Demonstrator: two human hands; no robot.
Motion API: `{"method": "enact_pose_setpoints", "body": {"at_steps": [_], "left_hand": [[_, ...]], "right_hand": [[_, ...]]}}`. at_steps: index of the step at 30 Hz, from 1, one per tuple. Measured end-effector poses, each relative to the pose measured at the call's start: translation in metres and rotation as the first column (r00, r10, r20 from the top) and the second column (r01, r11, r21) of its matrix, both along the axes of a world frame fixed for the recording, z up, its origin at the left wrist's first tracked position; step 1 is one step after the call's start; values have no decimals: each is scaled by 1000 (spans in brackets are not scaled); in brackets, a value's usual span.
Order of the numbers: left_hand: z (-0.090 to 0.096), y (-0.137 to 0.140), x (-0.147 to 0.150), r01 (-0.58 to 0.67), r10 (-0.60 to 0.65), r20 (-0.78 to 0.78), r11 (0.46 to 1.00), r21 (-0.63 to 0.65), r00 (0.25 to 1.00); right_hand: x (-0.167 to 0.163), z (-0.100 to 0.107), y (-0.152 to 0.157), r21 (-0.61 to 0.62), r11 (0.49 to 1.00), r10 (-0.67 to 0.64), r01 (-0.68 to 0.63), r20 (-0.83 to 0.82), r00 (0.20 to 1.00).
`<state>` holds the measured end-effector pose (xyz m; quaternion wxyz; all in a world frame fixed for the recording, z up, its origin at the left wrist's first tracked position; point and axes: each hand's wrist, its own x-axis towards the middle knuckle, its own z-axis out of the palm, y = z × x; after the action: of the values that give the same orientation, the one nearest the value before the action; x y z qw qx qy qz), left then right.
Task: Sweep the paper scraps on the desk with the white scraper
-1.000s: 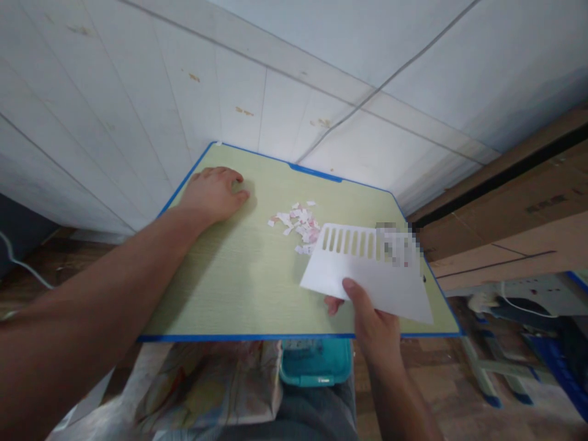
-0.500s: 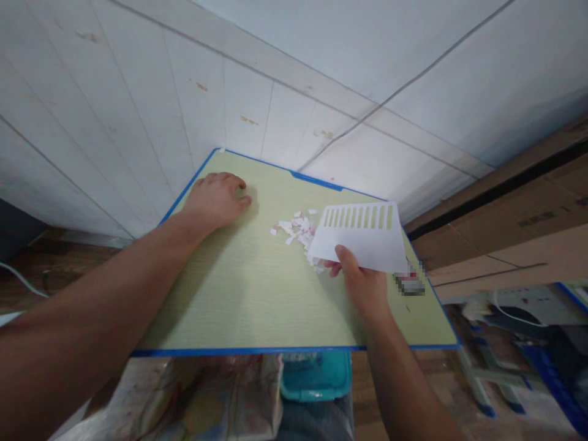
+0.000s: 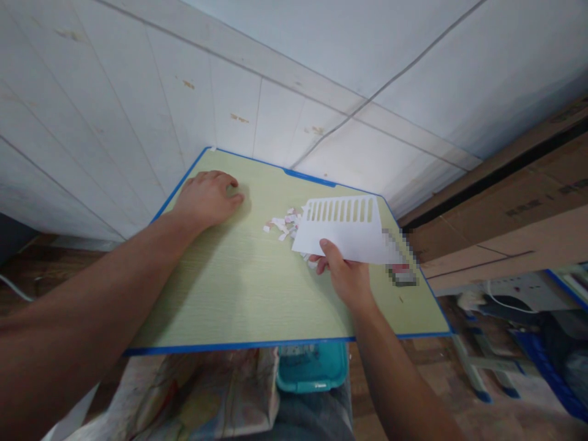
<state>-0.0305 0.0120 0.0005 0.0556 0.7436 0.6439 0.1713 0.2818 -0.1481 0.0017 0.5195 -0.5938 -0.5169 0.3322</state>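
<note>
My right hand point(image 3: 346, 275) grips a white sheet of paper or card point(image 3: 349, 239) by its near edge, thumb on top. A row of long rounded slots runs along the sheet's far side. Beneath and left of it lie many small white paper scraps point(image 3: 282, 225), partly covered by the sheet. At the far left of the pale table point(image 3: 220, 300), my left hand point(image 3: 209, 197) rests with loosely curved fingers and thumb apart, holding nothing.
A blurred-out object point(image 3: 403, 274) lies at the table's right edge. Below the front edge sits a turquoise plastic bin point(image 3: 312, 373). A white panelled wall point(image 3: 229, 73) borders the back, and cardboard boxes point(image 3: 505, 208) stand to the right.
The whole view has shifted slightly, moving things left in the picture. The sheet covers a little more of the scraps' right side. Both hands keep the same pose.
</note>
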Motion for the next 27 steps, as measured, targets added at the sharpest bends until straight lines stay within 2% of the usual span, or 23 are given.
{"method": "enact_pose_setpoints", "body": {"at_steps": [7,10,14,17,21,27], "left_hand": [[-1,0,0,1,-1,13,1000,4,1000],[3,-3,3,1,-1,4,1000,-1,1000],[11,-9,7,9,-9,-8,1000,-24,1000],[14,-10,8,8,-8,-10,1000,-25,1000],[12,-9,8,7,-8,-29,1000,-26,1000],[4,-3,3,-15,15,-5,1000,-15,1000]], "right_hand": [[-4,0,-2,-2,1000,5,-5,-10,1000],[-2,-1,1,3,1000,-28,28,34,999],[-2,-1,1,-32,999,20,-16,113,993],[-4,0,-3,-37,999,26,-23,97,995],[-6,1,-5,-22,1000,11,-9,60,998],[-5,4,-9,-50,997,61,-57,86,994]]}}
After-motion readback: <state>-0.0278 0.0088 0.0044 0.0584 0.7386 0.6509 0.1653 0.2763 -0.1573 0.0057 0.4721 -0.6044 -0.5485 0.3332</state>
